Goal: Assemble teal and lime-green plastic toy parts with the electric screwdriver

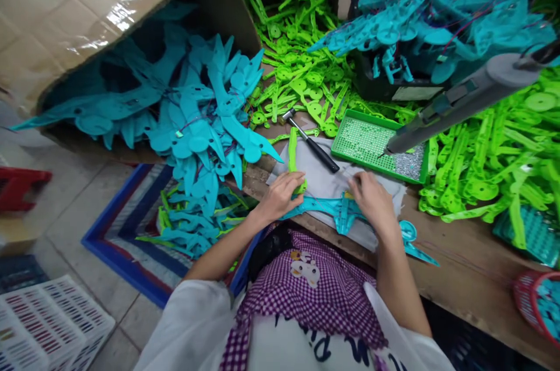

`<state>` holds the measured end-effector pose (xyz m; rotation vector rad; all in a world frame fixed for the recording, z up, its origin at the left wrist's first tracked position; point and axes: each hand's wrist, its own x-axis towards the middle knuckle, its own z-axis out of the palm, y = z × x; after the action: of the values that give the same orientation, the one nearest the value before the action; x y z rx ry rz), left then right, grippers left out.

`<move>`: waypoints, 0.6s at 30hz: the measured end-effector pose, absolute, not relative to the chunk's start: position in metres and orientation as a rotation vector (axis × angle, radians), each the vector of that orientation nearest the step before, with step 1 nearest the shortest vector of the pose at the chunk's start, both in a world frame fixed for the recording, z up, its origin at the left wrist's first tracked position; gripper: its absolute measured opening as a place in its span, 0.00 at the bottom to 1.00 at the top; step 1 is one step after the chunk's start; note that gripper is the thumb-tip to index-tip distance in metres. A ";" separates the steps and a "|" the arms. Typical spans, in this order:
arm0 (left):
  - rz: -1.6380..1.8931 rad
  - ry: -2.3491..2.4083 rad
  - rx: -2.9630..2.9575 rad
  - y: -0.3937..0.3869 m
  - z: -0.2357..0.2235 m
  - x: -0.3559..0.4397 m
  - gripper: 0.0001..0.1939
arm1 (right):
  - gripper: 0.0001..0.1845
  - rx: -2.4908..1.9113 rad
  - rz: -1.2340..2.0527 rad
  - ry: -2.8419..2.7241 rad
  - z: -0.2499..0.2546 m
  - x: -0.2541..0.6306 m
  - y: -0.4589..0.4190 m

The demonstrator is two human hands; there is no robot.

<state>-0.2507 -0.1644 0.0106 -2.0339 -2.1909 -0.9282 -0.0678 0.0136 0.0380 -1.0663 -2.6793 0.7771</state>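
A turquoise plastic part (pixel 321 204) with long arms and a thin wire lies across the grey cloth (pixel 317 184) in front of me. My left hand (pixel 282 195) is closed at its left end, around a slim lime-green plastic part (pixel 293 152) that points away from me. Over the right half of the turquoise part, my right hand (pixel 371 199) has its fingers bent together beside a small yellow spot; what they pinch is blurred. A hammer (pixel 321 154) with a black handle rests just beyond both hands.
A green tray (pixel 356 140) of small metal pieces lies beyond my right hand, under a grey hanging power screwdriver (pixel 459 104). Lime-green parts (pixel 485 175) heap around. Turquoise parts spill from a cardboard box (pixel 87 15). A red basket (pixel 527 301) stands right.
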 end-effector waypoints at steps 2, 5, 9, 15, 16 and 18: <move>-0.960 -2.141 -2.033 -0.163 0.007 -0.250 0.17 | 0.18 -1.058 0.625 -2.595 0.041 -0.062 0.007; -1.026 -2.150 -1.994 -0.163 0.006 -0.249 0.20 | 0.17 -0.780 0.830 -2.522 0.045 -0.076 -0.017; -1.062 -2.184 -1.979 -0.162 0.007 -0.248 0.19 | 0.11 -0.590 1.086 -2.576 0.034 -0.103 -0.044; -1.067 -2.143 -2.040 -0.163 0.009 -0.247 0.16 | 0.15 -0.650 0.908 -2.584 0.014 -0.106 -0.041; -1.050 -2.154 -2.051 -0.163 0.009 -0.247 0.16 | 0.14 -0.671 0.939 -2.577 0.015 -0.105 -0.039; -1.018 -2.190 -2.046 -0.163 0.011 -0.247 0.16 | 0.12 -0.658 1.094 -2.568 0.019 -0.102 -0.038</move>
<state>-0.2466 -0.1630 0.0108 -2.0459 -2.1897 -1.0182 -0.1021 -0.0379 0.0186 -0.6579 -2.5679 1.0937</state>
